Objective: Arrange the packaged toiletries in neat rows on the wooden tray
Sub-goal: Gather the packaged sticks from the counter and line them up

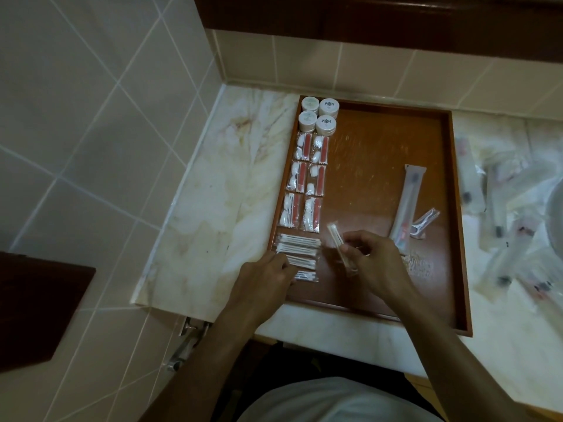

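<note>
A brown wooden tray (pixel 380 141) lies on the marble counter. Down its left side run round white containers (pixel 318 115), then clear packets with red strips (pixel 307 181), then a stack of cotton swab packets (pixel 300 249). My left hand (pixel 268 277) rests at the near end of that swab stack, fingers curled onto the packets. My right hand (pixel 370 258) pinches a thin swab packet (pixel 338 242), tilted above the tray just right of the stack. A long toothbrush packet (pixel 408 202) and a floss pick packet (pixel 425 222) lie on the tray's right half.
A loose heap of clear wrapped packets (pixel 511 226) covers the counter right of the tray. Tiled walls meet at the back left corner. A dark wooden surface (pixel 39 306) sits low at the left, and a metal fitting (pixel 189 336) hangs under the counter edge.
</note>
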